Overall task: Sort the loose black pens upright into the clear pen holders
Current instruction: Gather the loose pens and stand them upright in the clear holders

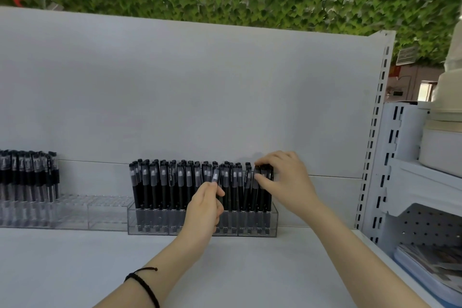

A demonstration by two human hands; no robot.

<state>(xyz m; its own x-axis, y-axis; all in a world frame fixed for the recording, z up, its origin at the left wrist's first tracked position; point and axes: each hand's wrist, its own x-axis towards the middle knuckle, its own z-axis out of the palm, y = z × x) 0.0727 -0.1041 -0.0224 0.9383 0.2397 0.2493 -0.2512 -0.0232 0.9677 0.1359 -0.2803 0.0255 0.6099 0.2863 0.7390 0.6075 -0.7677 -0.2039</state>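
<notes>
Left hand (205, 207): I see thumb and fingers pinching the cap end of one black pen (215, 177), which leans slightly in the middle of the row. Right hand (282, 180): fingers curled over the caps and thumb in front, gripping the end pens (267, 197) at the right of the row. Both sit in the clear pen holder (160, 222), near the back panel on the white shelf (250, 270), packed with upright pens (162, 182). A black cord bracelet (143, 282) circles the left wrist. At far left, a second clear holder (100, 212) carries more pens (27, 175) at its left end.
</notes>
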